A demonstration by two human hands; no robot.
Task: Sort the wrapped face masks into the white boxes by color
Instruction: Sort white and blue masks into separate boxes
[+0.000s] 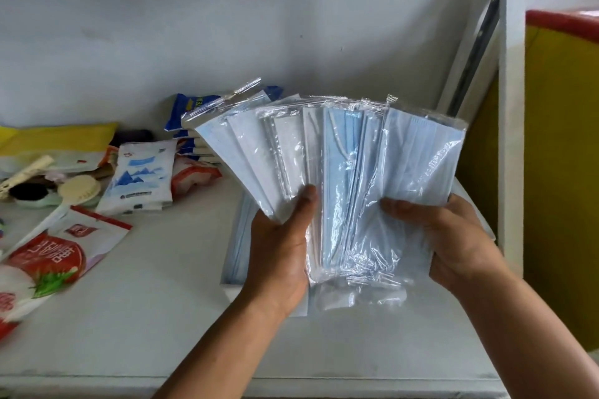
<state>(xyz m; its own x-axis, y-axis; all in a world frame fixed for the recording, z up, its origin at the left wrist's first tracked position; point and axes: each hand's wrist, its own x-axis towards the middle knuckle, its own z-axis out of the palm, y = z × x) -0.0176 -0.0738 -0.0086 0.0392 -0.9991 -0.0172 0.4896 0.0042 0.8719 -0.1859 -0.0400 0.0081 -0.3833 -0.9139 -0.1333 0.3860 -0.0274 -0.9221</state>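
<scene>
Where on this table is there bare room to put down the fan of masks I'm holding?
Bare tabletop lies between the red packet and the left forearm, and along the near edge between both arms. The back left is crowded with tissue packs and a brush; stacked masks lie under the held fan.

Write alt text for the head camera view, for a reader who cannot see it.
A person's left hand and right hand hold a fan of wrapped face masks, some blue, some white, above a white table. Packets and a brush lie at the table's left.
</scene>
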